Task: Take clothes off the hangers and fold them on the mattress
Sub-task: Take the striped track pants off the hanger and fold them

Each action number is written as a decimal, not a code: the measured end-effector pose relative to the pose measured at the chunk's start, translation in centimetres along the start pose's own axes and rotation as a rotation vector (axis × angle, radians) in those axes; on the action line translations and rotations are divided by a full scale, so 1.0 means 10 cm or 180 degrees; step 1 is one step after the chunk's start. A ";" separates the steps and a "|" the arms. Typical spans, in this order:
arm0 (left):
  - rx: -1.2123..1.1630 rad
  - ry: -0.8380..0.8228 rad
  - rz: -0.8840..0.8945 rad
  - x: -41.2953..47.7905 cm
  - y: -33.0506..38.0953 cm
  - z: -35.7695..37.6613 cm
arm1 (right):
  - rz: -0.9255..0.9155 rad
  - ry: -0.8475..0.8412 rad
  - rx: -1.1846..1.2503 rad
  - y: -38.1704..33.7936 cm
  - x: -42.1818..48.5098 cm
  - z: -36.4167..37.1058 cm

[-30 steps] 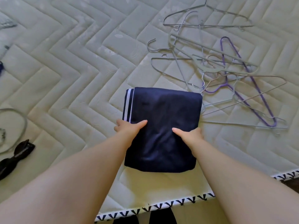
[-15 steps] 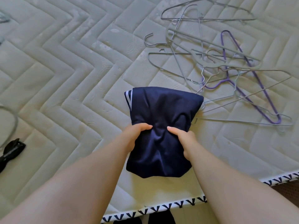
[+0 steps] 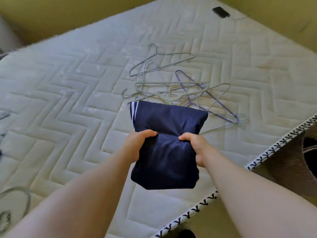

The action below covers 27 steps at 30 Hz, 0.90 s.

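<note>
Head view shows your left hand (image 3: 137,145) and right hand (image 3: 197,146) each clamped on a side of the folded navy garment (image 3: 166,152), holding it above the quilted mattress (image 3: 77,100), with the pile of wire hangers (image 3: 171,83) just beyond it.

We see soft, even daylight with a yellowish cast and gentle contrast; shadows are weak and soft-edged. The quilted mattress (image 3: 72,103) reads pale and slightly washed out towards the far right, with faint shading picking out its stitched grooves. The navy folded garment (image 3: 164,160) carries a dull sheen along its creases. The wire hangers (image 3: 171,83) look thin and smeared. Items at the left edge are blurred, and the wide lens bows the mattress borders.
</note>
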<state>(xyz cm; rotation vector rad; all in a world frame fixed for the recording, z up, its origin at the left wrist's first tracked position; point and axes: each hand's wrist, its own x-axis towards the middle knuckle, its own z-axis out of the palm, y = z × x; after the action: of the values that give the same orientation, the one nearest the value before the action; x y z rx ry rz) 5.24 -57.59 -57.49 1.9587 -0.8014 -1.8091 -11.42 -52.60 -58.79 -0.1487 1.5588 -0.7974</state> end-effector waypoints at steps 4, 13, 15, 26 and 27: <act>0.0347 -0.0406 0.0314 -0.37 0.44 0.68 | -0.0321 0.0208 0.0478 -0.32 -0.43 -0.69; 0.1016 -0.1258 0.0515 -1.15 0.69 3.24 | -0.0608 0.0954 0.1406 -0.56 -0.89 -3.09; 0.1044 -0.1460 0.0483 -1.30 0.66 3.88 | -0.0672 0.1110 0.1536 -0.61 -0.91 -3.69; 0.1322 -0.1838 0.0380 -1.02 0.38 6.29 | -0.0460 0.1822 0.2018 -0.62 -0.56 -5.74; 0.1351 -0.1869 0.0337 -0.94 0.34 6.50 | -0.0403 0.1936 0.2025 -0.61 -0.45 -5.93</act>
<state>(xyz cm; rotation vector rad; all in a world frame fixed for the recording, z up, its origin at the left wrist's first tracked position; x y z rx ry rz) -59.65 -46.83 -55.78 1.5495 -1.5464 -2.3250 -67.19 -31.35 -55.16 0.5086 1.7741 -1.4949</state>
